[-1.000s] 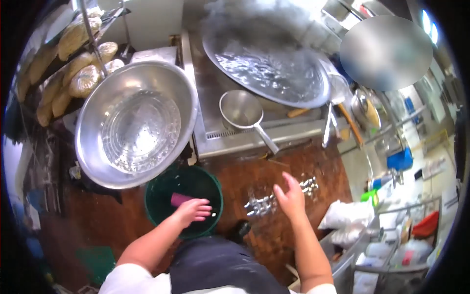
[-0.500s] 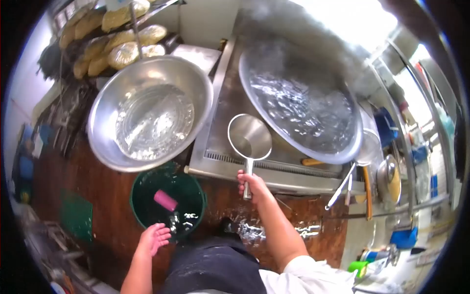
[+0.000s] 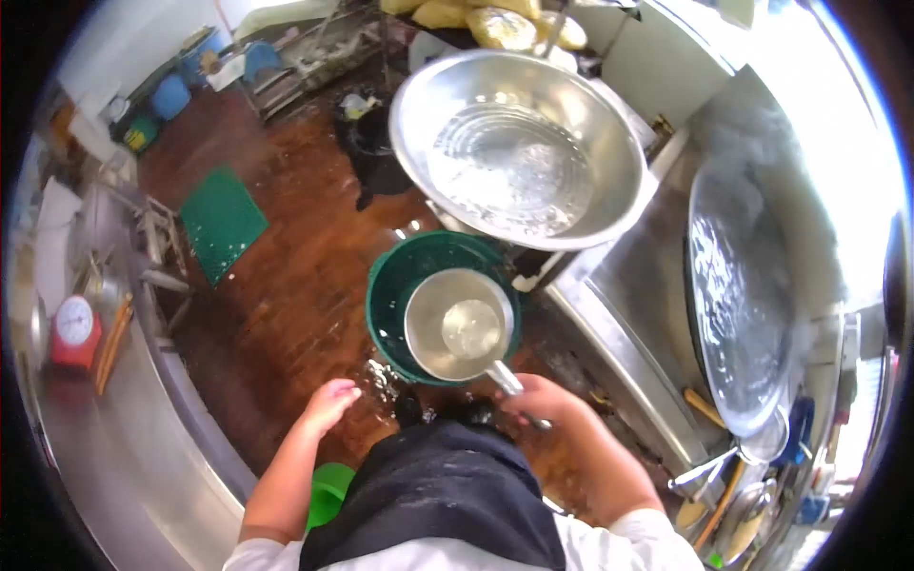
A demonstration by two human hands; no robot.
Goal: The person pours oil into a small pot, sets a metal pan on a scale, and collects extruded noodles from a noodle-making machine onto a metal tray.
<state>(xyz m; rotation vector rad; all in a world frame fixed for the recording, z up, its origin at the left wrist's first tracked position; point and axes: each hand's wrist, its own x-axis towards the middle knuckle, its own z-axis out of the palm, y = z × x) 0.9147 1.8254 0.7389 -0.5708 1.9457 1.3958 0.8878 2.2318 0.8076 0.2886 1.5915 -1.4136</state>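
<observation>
My right hand (image 3: 535, 400) is wrapped round the handle of a metal saucepan (image 3: 428, 347), which is over a green bucket (image 3: 383, 295) and hides much of its inside. Some clear liquid seems to lie in the pan. My left hand (image 3: 332, 400) is to the left of the pan, over the wet floor, touching nothing; its fingers are partly curled, with nothing visible in them. Beyond the bucket stands a large steel basin (image 3: 419, 124) with ridged rings at its bottom.
On the right, a big wok of steaming water (image 3: 738, 295) sits on a steel stove (image 3: 628, 381). Strainers and wooden handles lie near it. A red scale (image 3: 75, 328) stands on the left counter (image 3: 124, 447). A green mat (image 3: 221, 224) lies on the floor.
The view has turned left. My right hand, empty at first, took the saucepan's handle and has carried the pan from the stove to over the bucket. The pink object is now hidden.
</observation>
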